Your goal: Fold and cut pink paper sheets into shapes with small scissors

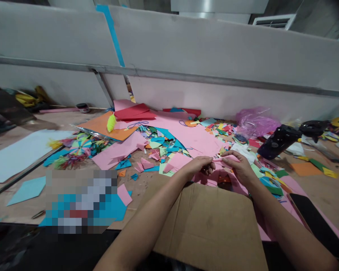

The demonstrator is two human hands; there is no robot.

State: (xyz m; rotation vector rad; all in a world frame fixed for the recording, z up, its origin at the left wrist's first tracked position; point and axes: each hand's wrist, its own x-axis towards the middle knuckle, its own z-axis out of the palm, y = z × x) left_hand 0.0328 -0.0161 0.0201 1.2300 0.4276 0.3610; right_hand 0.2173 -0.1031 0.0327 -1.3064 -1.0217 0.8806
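Observation:
A small strip of pink paper (219, 159) is stretched between my two hands, above the far edge of a brown cardboard piece (214, 222). My left hand (201, 165) pinches its left end between thumb and finger. At the other end, my right hand (238, 165) is closed on the same paper, with thumb and fingers pressed together. Part of the pink paper is hidden by my fingers. Beneath and around both hands lie pink sheets (193, 137) and many coloured paper scraps (155, 141).
A black phone (313, 222) lies at the right on pink paper. Behind it are a dark bottle-like object (279, 141) and a purple plastic bag (255, 122). An orange sheet (101, 126) and a white sheet (25, 152) lie left. A white panel (214, 49) closes off the back.

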